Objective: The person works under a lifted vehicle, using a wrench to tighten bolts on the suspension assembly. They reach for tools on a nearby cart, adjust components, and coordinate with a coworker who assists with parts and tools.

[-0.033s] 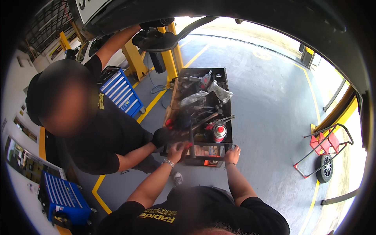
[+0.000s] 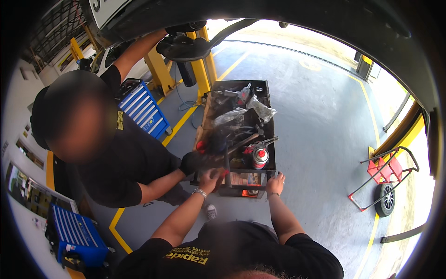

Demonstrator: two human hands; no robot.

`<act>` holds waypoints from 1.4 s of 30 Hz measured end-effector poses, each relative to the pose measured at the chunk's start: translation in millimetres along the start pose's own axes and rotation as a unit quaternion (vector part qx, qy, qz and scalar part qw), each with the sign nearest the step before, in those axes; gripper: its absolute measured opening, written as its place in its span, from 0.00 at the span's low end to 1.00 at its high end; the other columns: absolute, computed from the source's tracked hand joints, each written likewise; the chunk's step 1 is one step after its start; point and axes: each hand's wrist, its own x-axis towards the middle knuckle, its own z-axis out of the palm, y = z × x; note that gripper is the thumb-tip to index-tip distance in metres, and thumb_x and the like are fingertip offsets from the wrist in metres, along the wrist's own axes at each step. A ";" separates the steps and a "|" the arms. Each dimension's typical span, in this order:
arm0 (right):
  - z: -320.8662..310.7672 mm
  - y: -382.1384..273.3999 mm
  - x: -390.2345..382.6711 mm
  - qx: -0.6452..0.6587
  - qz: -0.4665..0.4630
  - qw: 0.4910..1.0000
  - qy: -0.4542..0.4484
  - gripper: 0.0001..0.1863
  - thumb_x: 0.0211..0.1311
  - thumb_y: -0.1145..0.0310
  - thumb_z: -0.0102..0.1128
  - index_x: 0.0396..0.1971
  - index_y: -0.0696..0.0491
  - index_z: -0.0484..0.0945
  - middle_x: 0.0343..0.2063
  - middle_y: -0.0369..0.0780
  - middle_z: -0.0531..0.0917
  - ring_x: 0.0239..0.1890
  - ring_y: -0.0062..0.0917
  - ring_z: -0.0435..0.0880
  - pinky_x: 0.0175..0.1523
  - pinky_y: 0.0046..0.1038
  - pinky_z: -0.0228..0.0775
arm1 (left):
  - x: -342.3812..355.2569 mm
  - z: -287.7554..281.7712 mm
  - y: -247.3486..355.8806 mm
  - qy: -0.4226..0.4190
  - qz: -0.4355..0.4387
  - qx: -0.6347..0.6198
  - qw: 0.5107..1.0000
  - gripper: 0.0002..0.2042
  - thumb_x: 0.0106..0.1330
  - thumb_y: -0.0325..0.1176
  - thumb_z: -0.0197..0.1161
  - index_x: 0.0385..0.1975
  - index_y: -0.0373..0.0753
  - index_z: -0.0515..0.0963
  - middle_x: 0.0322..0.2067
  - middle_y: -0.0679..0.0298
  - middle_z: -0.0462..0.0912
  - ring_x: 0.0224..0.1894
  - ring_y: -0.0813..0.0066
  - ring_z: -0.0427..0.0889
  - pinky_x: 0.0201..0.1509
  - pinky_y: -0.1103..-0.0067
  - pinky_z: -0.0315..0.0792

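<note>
My left hand [image 2: 211, 180] is closed at the near left corner of a black tool cart [image 2: 272, 153]. A small red bit [image 2: 225, 172] shows at its fingertips, but what the fingers grip is hidden. My right hand [image 2: 275, 184] is wrapped around the cart's handle at the near right corner. On the cart's top stand a red-and-white spray can [image 2: 260, 159] and a hammer [image 2: 251, 138], beside pliers and other dark tools. Farther back lie an impact wrench [image 2: 244, 95] and crumpled clear plastic bags [image 2: 261, 109]. A co-worker's gloved hand [image 2: 189, 163] reaches over the cart's left side.
The co-worker [image 2: 125, 167] stands close on the left, one arm raised to a part under the lifted car [image 2: 278, 10]. Blue tool chests [image 2: 145, 109] and yellow lift posts [image 2: 204, 60] stand left. At right are a red step frame [image 2: 385, 169] and a wheel [image 2: 385, 200].
</note>
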 end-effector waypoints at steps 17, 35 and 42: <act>-2.1 -10.9 6.9 0.002 0.005 1.000 -0.025 0.17 0.68 0.66 0.51 0.53 0.56 0.70 0.51 0.49 0.77 0.51 0.48 0.79 0.53 0.44 0.74 | 18.7 18.6 -55.2 -0.125 -0.090 -0.198 0.968 0.16 0.70 0.34 0.63 0.55 0.38 0.78 0.47 0.59 0.86 0.50 0.73 0.83 0.57 0.77 0.74; 19.3 18.8 40.8 0.051 0.166 0.975 -0.138 0.27 0.71 0.53 0.49 0.49 0.67 0.75 0.47 0.60 0.81 0.53 0.53 0.79 0.58 0.45 0.70 | -6.6 12.9 -26.4 -0.065 0.145 0.215 0.964 0.15 0.62 0.28 0.61 0.49 0.45 0.81 0.49 0.58 0.80 0.50 0.52 0.80 0.54 0.62 0.75; 15.3 22.9 40.1 -0.022 0.134 0.983 -0.120 0.26 0.72 0.52 0.47 0.47 0.65 0.75 0.46 0.59 0.82 0.51 0.54 0.81 0.56 0.46 0.71 | -12.4 -0.4 -27.5 -0.141 0.159 0.232 0.949 0.23 0.64 0.41 0.64 0.60 0.47 0.72 0.55 0.56 0.76 0.54 0.50 0.78 0.58 0.57 0.71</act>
